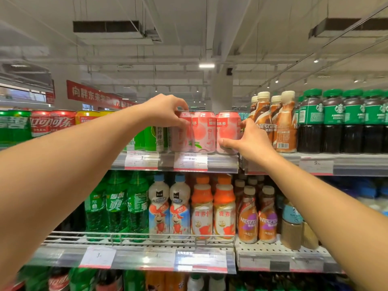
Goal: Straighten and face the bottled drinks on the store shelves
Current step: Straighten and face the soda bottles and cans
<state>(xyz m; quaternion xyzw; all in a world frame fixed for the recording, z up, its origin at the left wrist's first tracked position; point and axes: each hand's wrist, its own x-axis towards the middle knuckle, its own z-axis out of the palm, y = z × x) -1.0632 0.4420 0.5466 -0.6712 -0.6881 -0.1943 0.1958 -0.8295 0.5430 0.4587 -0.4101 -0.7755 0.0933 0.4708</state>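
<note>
Three pink peach-drink cans stand side by side at the front edge of the top shelf [222,162]. My left hand [165,111] reaches from the left and grips the left pink can [180,137] near its top, fingers curled over the rim. From the right, my right hand [249,139] holds the right pink can [227,131], thumb on its front and fingers round its side. The middle pink can [203,133] stands between them, label facing out.
Green cans [154,138] sit left of the pink ones, with red cola cans [52,122] farther left. Nescafe bottles [283,124] and dark green-capped bottles [333,122] stand to the right. The shelf below holds green soda, milk-drink and orange bottles behind a wire rail [136,236].
</note>
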